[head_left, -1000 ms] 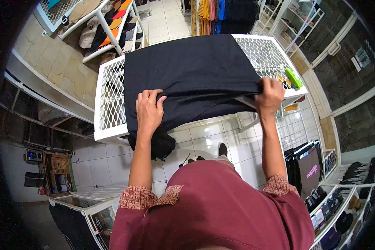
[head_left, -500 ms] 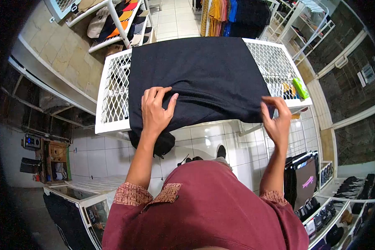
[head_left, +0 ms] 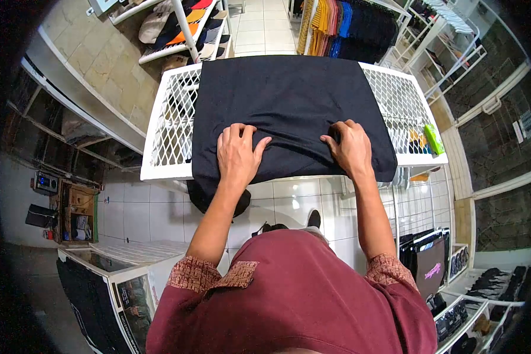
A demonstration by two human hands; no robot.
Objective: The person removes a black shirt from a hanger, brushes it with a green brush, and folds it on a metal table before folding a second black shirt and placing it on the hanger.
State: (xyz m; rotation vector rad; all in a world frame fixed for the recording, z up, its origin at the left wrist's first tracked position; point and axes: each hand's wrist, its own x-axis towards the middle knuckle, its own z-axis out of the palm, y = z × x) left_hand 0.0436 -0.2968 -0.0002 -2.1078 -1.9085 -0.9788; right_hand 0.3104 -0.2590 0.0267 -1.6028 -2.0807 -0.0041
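Black cloth [head_left: 289,88] lies across a white mesh-topped table, with creases running between my two hands. On its near left part rests my left hand [head_left: 239,156], fingers bent down onto the fabric and thumb held apart. My right hand [head_left: 353,150] touches the cloth's near right part, its fingers curled and its thumb pointing inward, apart from them. The cloth's near edge hangs over the table's front edge.
The white mesh table [head_left: 170,127] shows on both sides of the cloth. A bright green object [head_left: 433,139] lies at its right end. Hanging clothes [head_left: 330,26] and shelves [head_left: 186,35] stand beyond. A dark bag-like item [head_left: 242,203] is below the table.
My right hand has moved left from the cloth's right edge and come down on the fabric. My left hand stays on the cloth. The view has shifted slightly.
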